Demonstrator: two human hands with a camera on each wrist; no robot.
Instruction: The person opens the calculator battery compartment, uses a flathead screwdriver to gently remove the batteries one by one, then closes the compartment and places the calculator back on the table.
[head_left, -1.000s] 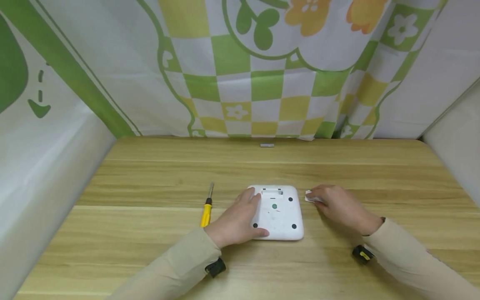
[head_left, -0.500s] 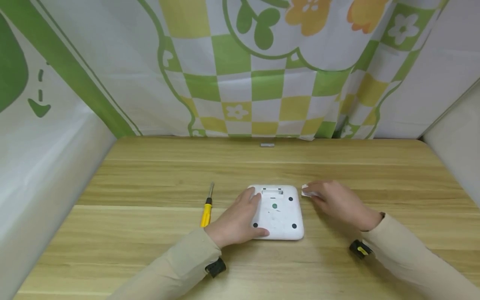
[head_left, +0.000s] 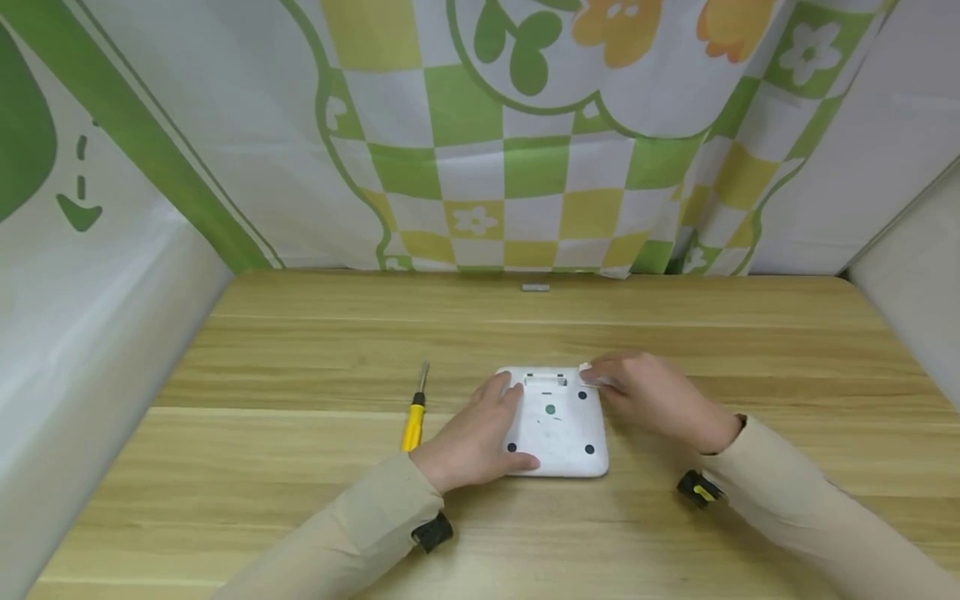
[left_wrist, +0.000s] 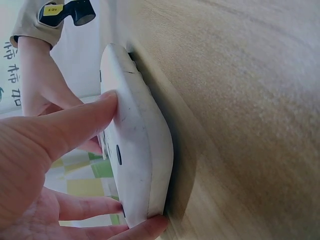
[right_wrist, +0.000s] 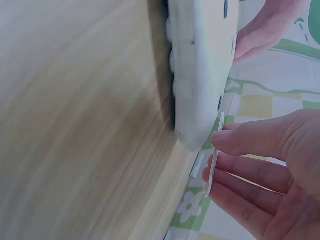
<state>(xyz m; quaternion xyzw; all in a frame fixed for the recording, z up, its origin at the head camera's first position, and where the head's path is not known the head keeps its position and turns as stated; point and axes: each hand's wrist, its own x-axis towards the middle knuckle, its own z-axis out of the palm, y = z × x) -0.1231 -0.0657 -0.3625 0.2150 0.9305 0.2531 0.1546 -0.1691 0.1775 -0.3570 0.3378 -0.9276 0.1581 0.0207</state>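
Observation:
A white calculator point(head_left: 562, 429) lies face down on the table, its key bumps showing underneath in the right wrist view. Its battery compartment point(head_left: 545, 382) is uncovered near the far edge. My left hand point(head_left: 476, 437) holds the calculator at its left side, thumb point(left_wrist: 107, 107) on the back near the front edge and fingers at the far left. Between thumb and fingers, my right hand point(head_left: 652, 396) pinches a thin white battery cover point(right_wrist: 214, 167). The cover is above the calculator's far right corner, right of the compartment; the fingers partly hide it in the head view.
A screwdriver point(head_left: 413, 421) with a yellow handle lies left of the calculator, partly behind the left hand. At the table's back edge is a small grey cylinder point(head_left: 535, 287), likely a battery. A patterned curtain point(head_left: 532, 167) hangs behind the wooden table point(head_left: 300, 358).
My right hand has moved left with the battery cover, from beside the calculator to over its far right corner. The left hand and the calculator have stayed in place.

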